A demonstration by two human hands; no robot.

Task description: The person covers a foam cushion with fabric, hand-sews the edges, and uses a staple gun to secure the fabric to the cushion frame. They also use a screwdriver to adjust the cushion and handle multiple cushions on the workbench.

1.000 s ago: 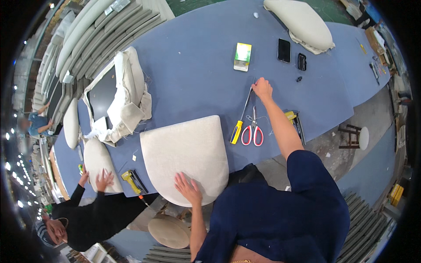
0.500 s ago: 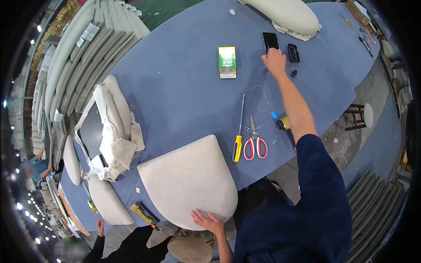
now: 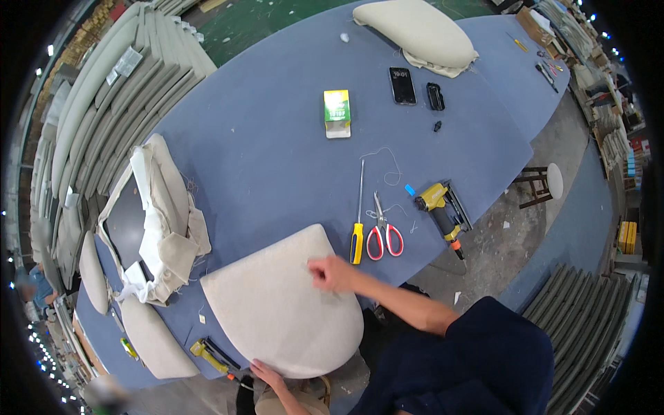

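While the right hand (image 3: 332, 273) pinches the seat cushion (image 3: 280, 304), left hand (image 3: 266, 373) gripping its curved near edge, straight edge facing away, long axis left-right

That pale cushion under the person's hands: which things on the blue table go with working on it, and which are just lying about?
In hand:
- beige seat cushion, right hand resting on top, left hand at its near edge

Lying about, untouched:
- yellow-handled screwdriver
- red-handled scissors
- yellow staple gun
- green and white box
- phone
- second cushion at the far end
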